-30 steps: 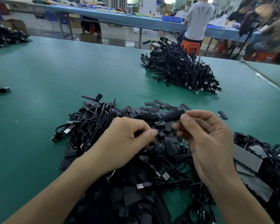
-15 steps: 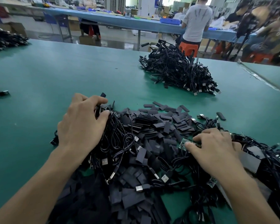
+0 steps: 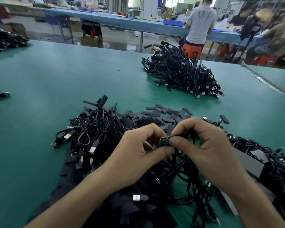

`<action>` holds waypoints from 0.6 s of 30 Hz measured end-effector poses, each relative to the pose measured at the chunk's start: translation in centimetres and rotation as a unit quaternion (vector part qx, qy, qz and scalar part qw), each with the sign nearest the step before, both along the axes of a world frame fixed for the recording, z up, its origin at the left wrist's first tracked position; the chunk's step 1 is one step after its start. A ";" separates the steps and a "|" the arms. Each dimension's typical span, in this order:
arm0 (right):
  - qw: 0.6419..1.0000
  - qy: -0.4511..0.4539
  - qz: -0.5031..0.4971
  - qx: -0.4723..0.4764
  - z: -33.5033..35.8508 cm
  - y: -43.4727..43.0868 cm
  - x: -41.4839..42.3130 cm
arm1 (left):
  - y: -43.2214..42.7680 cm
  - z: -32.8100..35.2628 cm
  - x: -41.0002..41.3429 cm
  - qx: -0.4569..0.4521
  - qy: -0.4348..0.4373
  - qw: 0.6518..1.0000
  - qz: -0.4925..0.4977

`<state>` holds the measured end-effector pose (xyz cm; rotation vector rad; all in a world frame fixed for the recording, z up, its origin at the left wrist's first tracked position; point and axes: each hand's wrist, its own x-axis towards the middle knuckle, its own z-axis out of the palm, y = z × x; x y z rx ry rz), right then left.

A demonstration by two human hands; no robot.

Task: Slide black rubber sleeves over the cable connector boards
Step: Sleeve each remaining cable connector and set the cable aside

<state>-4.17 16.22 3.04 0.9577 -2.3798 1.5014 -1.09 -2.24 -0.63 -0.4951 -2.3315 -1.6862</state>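
At frame centre, one green connector board (image 3: 164, 142) is pinched at its ends by the curled thumb and fingertips of the left hand (image 3: 138, 153) and right hand (image 3: 209, 150); whether a sleeve is also held cannot be told. The step is judged as board presentation, so a sleeve mouth must next be aligned with the board end. Counted: one board in hand, two large cable heaps (near heap (image 3: 97, 137), far heap (image 3: 179, 74) at upper right), and loose black sleeves (image 3: 164, 112) too many to count.

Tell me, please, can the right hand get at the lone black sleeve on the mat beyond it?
Likely yes: the lone sleeve lies uncovered on bare mat beyond the right hand, though that hand now pinches the green board.
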 end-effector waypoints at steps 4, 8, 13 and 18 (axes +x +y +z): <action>0.999 -0.015 0.044 -0.014 -0.5 -0.8 0.3 | -0.3 -0.2 -0.1 0.052 0.009 0.999 0.012; 0.995 -0.049 0.074 -0.040 -0.9 -1.1 0.2 | -0.4 -0.3 -0.3 0.098 0.011 0.995 0.032; 0.986 -0.104 0.091 -0.093 -1.8 -1.9 0.1 | -1.1 -0.3 -0.6 0.111 -0.002 0.994 -0.009; 0.973 -0.150 0.103 -0.144 -2.5 -2.4 0.1 | -1.6 -0.7 -0.9 0.124 -0.016 0.991 -0.039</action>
